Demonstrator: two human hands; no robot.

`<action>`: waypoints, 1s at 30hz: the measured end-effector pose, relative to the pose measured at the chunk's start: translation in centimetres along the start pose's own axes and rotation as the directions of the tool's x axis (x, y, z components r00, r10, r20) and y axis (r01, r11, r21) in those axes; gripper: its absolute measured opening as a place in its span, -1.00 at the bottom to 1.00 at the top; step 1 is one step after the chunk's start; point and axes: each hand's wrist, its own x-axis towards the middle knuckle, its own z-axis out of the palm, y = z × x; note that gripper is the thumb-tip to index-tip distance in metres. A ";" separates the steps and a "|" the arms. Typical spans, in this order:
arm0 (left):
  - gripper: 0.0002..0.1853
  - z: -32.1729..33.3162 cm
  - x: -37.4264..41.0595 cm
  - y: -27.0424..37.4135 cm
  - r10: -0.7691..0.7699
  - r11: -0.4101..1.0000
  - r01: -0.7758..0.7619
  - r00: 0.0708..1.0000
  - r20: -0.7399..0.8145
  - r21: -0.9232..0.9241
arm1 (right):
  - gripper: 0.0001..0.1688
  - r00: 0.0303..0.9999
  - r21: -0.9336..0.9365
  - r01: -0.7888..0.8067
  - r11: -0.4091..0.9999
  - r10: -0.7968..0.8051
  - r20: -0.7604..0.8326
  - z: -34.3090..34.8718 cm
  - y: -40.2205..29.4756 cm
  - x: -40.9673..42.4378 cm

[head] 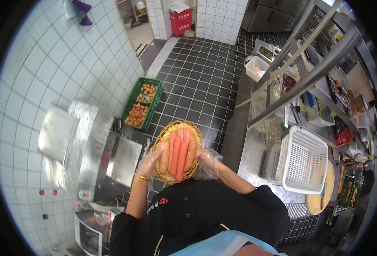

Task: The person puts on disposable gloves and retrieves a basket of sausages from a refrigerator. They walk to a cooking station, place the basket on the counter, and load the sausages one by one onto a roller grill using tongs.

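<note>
A yellow woven basket (167,129) is held in front of my chest, one hand at each side. In it lie several pink sausages (176,153) side by side, with a browner sausage (163,157) along the left edge and another (191,155) along the right. My left hand (150,163), in a clear plastic glove and with a gold-coloured bracelet at the wrist, grips the left rim. My right hand (207,161), in a loose clear glove, grips the right rim. The fingers under the basket are hidden.
Green crates (159,96) of eggs stand on the tiled floor by the left wall. Steel equipment (102,179) is at the left. On the right, a steel counter (247,156) bears a white perforated basket (304,160), a round cutting board (313,204) with a knife, and tubs under metal shelving.
</note>
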 end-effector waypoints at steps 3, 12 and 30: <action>-0.46 0.2 5.5 4.0 0.049 0.998 -0.050 0.999 -0.009 -0.041 | -0.72 0.999 0.023 0.042 0.999 -0.041 -0.008 -0.6 -4.2 5.5; -0.44 -0.4 23.3 15.3 0.033 0.964 -0.007 0.995 0.090 -0.268 | -0.78 0.990 -0.007 0.031 0.999 -0.032 -0.134 -3.1 -18.9 23.3; -0.40 3.1 65.4 42.8 -0.167 0.981 0.173 0.983 0.079 -0.086 | -0.38 0.988 -0.065 0.026 0.998 -0.035 -0.151 -16.9 -46.9 58.9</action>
